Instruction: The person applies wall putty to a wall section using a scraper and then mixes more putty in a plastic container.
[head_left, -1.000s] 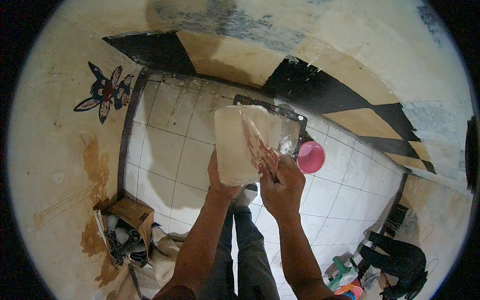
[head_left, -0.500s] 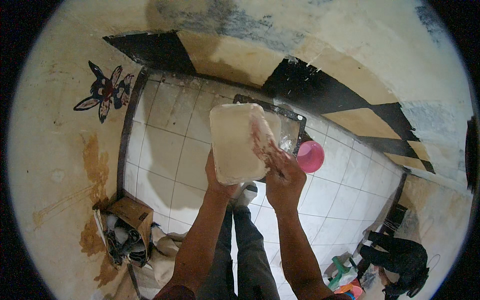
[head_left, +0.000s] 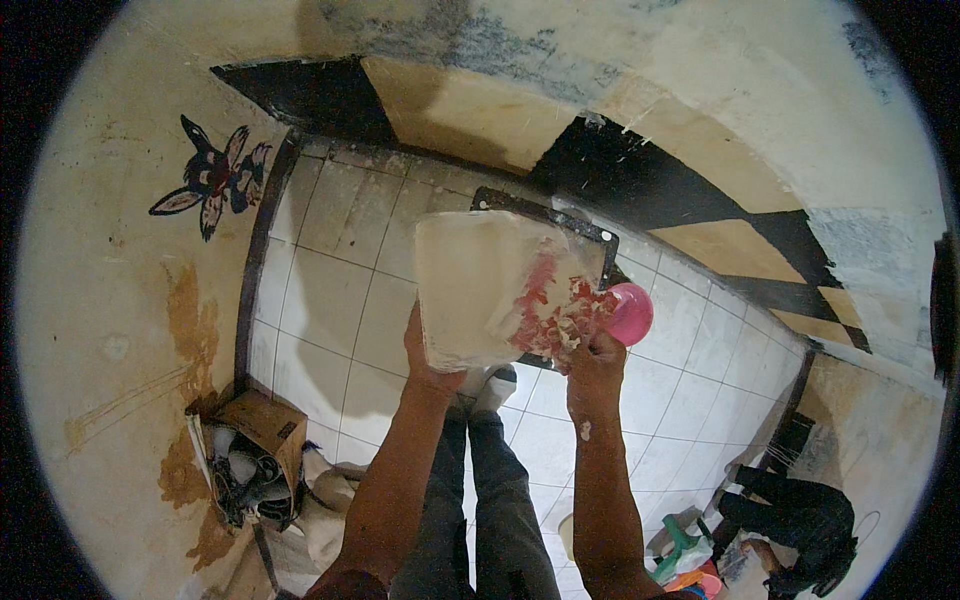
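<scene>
I hold a white board (head_left: pixel 470 285) smeared with white paste up in front of me. My left hand (head_left: pixel 428 355) grips its lower left edge from beneath. My right hand (head_left: pixel 592 358) is closed at the board's lower right corner on a flat scraper (head_left: pixel 548 305), whose blade lies across the board's right side, blotched red and white. Behind the board, on the tiled floor, the corner of a black-rimmed tray (head_left: pixel 590 232) shows. A pink bowl (head_left: pixel 632 312) sits just right of my right hand.
The white tiled floor (head_left: pixel 330 300) lies between a stained left wall bearing a painted figure (head_left: pixel 213 178) and a far wall with black and tan patches (head_left: pixel 640 170). An open cardboard box (head_left: pixel 262 432) of clutter stands lower left. A dark bag (head_left: pixel 800 515) and green item (head_left: pixel 680 540) lie lower right.
My right hand has drawn the scraper from the middle of the board down to its lower right corner. The board has risen slightly and its right side now shows red blotches.
</scene>
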